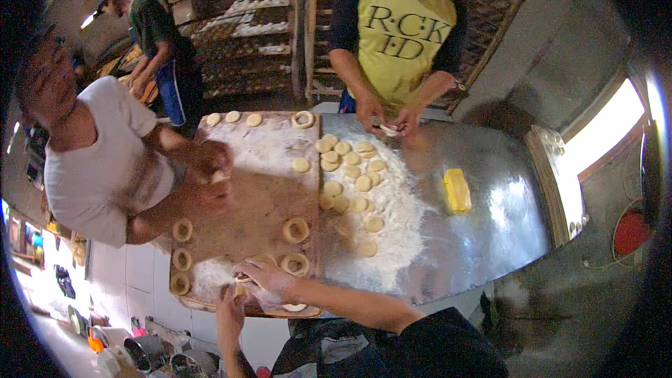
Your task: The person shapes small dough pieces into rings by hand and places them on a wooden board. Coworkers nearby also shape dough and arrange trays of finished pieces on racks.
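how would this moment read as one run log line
left hand: holds dough piece | right hand: holds same piece | where: near edge, wooden board | metal tabletop: dough rounds, white powder, yellow block

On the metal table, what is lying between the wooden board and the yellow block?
In the head view, dough discs and a spread of white flour lie beside the wooden board; then metal tabletop runs to the yellow block.

The person's fingers (pixel 248 268) partly hide the dough (pixel 242 278).
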